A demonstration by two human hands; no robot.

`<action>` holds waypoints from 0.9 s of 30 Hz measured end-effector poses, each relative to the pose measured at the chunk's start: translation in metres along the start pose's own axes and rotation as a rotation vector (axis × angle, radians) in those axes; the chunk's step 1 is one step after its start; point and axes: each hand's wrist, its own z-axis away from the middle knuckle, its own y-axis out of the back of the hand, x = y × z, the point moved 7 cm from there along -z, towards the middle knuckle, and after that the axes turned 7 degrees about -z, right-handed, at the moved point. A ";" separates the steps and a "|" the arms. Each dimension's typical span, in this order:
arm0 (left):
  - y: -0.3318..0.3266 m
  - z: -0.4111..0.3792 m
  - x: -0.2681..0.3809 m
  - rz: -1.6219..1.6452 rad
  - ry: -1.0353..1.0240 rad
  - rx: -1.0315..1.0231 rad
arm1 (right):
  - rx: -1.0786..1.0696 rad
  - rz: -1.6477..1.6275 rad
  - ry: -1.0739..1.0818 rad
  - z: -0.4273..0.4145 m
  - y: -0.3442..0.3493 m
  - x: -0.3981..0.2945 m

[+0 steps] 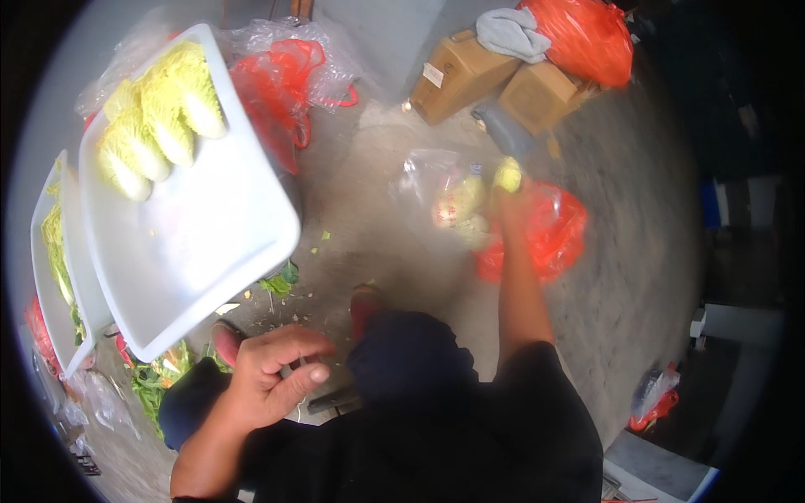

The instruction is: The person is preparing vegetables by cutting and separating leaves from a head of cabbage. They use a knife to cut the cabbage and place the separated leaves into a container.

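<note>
My right hand [514, 198], blurred, grips a pale yellow-green napa cabbage [508, 175] above the floor, arm stretched forward. Beneath that hand spreads a red plastic bag [553, 236]. Just left of it lies a clear plastic bag [456, 198] with red printing and pale cabbage inside. My left hand [283, 371] hovers over my lap, fingers curled and thumb apart, with nothing visible held. To the left stands a white plastic tub [201, 239]; several napa cabbages [163, 113] lie in a row at its far end.
A second white tub [88, 302] with cabbage stands further left. Leaf trimmings [151, 383] litter the floor near my feet. Cardboard boxes [462, 72], a grey cloth [512, 34] and a full red bag [585, 38] are ahead. Crumpled red plastic [277, 82] lies beyond the tub.
</note>
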 end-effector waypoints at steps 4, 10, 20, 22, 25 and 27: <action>-0.015 -0.008 0.008 -0.083 -0.089 -0.034 | 0.078 0.152 0.012 -0.008 0.004 -0.004; -0.020 -0.013 0.001 -0.010 -0.021 -0.036 | 0.157 0.324 0.031 0.012 -0.019 -0.039; -0.023 -0.012 -0.006 0.071 0.019 -0.040 | -0.482 0.415 0.164 -0.002 -0.082 0.006; -0.024 -0.014 -0.003 0.065 0.016 -0.051 | -0.298 0.193 0.245 0.003 -0.071 0.001; -0.026 -0.017 0.002 0.014 0.006 -0.069 | -0.168 0.170 0.365 0.022 -0.076 -0.021; -0.025 -0.017 0.004 -0.037 -0.039 -0.058 | -0.297 0.328 0.239 0.017 -0.087 -0.024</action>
